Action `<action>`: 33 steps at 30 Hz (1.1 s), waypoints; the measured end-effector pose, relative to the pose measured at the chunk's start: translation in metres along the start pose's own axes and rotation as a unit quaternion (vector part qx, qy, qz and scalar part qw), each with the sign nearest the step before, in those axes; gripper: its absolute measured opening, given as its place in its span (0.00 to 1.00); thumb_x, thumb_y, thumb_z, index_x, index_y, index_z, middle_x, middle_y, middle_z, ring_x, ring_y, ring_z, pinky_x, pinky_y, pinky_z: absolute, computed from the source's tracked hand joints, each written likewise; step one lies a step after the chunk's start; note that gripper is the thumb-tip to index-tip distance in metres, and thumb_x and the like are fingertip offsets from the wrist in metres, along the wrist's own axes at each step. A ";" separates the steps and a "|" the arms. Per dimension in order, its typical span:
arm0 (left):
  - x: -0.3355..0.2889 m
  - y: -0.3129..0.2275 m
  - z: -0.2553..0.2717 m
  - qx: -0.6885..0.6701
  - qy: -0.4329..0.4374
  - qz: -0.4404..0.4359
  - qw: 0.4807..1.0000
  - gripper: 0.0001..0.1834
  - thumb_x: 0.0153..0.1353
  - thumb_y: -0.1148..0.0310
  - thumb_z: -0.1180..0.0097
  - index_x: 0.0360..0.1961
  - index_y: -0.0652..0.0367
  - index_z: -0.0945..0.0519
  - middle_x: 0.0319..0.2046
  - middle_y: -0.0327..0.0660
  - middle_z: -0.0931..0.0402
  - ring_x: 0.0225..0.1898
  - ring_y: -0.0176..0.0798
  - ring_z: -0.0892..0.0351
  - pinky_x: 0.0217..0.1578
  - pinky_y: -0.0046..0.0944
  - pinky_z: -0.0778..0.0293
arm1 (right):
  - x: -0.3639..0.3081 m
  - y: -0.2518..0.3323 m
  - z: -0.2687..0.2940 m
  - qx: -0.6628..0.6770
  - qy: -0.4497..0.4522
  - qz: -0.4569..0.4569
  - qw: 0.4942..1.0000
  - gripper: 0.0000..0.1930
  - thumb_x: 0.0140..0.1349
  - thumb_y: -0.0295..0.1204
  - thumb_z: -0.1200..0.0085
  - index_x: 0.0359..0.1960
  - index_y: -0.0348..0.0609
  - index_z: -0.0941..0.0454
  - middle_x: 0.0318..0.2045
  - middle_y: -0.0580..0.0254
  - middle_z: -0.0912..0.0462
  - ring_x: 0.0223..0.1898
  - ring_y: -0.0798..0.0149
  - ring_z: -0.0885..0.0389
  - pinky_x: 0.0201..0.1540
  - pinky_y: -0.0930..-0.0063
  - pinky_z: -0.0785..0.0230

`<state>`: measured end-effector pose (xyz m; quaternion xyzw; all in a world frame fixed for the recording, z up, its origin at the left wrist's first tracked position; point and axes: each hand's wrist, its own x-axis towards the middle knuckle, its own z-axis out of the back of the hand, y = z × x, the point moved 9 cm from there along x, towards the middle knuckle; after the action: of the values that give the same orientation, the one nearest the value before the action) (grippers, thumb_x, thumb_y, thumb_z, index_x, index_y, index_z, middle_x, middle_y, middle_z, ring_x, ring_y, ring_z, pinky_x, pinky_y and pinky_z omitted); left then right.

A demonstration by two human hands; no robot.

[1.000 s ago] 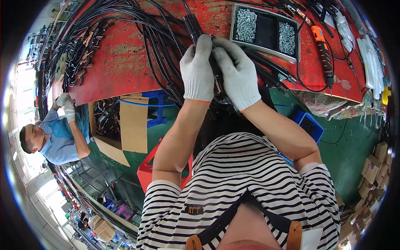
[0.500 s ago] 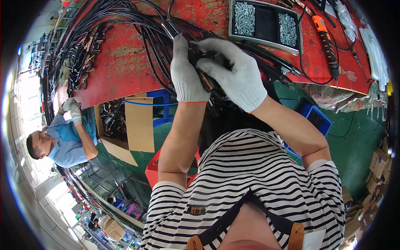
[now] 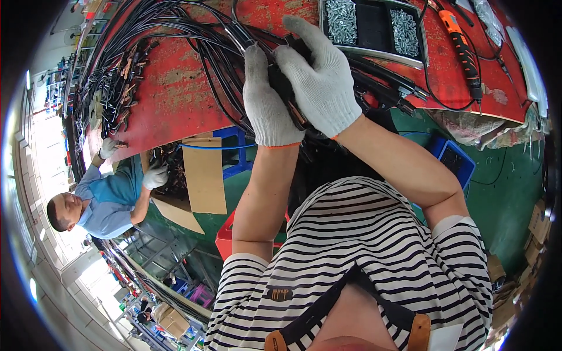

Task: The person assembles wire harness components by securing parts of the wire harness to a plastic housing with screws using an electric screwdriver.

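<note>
Both my hands wear white knitted gloves and are close together over the front edge of the red table. My left hand (image 3: 264, 105) is closed around black cables (image 3: 237, 36), its thumb laid along them. Most of what it grips is hidden by the gloves. Beside it, my right hand (image 3: 325, 82) has its thumb and forefinger spread apart, the forefinger stretched toward the far side; its other fingers are hidden. A copper-coloured piece (image 3: 298, 116) shows between my wrists among dark parts.
A divided tray of screws (image 3: 374, 54) lies beyond my right hand, near an orange-and-black power screwdriver (image 3: 459, 50). More black cables (image 3: 146, 26) spread leftward. A co-worker (image 3: 105, 202) is beside a cardboard box (image 3: 205, 178) at left. A blue crate (image 3: 459, 158) stands below the table.
My right hand's forefinger has stretched out and spread from the thumb. At left, the co-worker's hands have separated, one now over the cardboard box.
</note>
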<state>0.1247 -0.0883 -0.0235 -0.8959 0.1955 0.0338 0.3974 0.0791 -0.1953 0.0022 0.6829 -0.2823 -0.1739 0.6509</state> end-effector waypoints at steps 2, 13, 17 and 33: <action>0.001 -0.001 0.002 -0.002 0.005 -0.004 1.000 0.18 0.81 0.54 0.50 0.51 0.58 0.19 0.41 0.39 0.16 0.43 0.36 0.16 0.48 0.38 0.21 | 0.000 -0.001 -0.004 0.001 -0.001 0.020 1.000 0.19 0.69 0.32 0.41 0.58 0.35 0.19 0.48 0.42 0.13 0.51 0.50 0.11 0.55 0.66 0.22; 0.014 -0.010 -0.006 -0.024 0.084 -0.019 0.996 0.14 0.79 0.60 0.50 0.51 0.56 0.17 0.42 0.41 0.15 0.44 0.39 0.15 0.48 0.39 0.20 | 0.000 0.011 -0.004 0.010 0.009 0.071 0.997 0.19 0.73 0.25 0.46 0.64 0.34 0.23 0.53 0.51 0.15 0.54 0.67 0.17 0.59 0.72 0.25; 0.023 -0.010 -0.011 0.043 0.023 -0.031 0.998 0.15 0.80 0.60 0.50 0.54 0.57 0.17 0.44 0.39 0.15 0.45 0.37 0.16 0.51 0.37 0.21 | 0.002 0.021 0.008 -0.009 -0.015 0.056 0.998 0.19 0.73 0.25 0.46 0.63 0.35 0.23 0.53 0.48 0.15 0.57 0.60 0.16 0.61 0.69 0.26; 0.032 -0.040 0.026 0.280 -0.054 -0.160 0.945 0.16 0.77 0.60 0.45 0.44 0.66 0.19 0.34 0.38 0.25 0.34 0.33 0.26 0.36 0.36 0.28 | 0.003 -0.001 -0.012 -0.099 0.260 -0.093 0.956 0.32 0.68 0.45 0.36 0.69 0.38 0.24 0.56 0.46 0.13 0.55 0.57 0.13 0.57 0.65 0.24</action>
<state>0.1721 -0.0554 -0.0200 -0.7648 0.0292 -0.0385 0.6425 0.0888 -0.1875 0.0031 0.6596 -0.0203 -0.0775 0.7473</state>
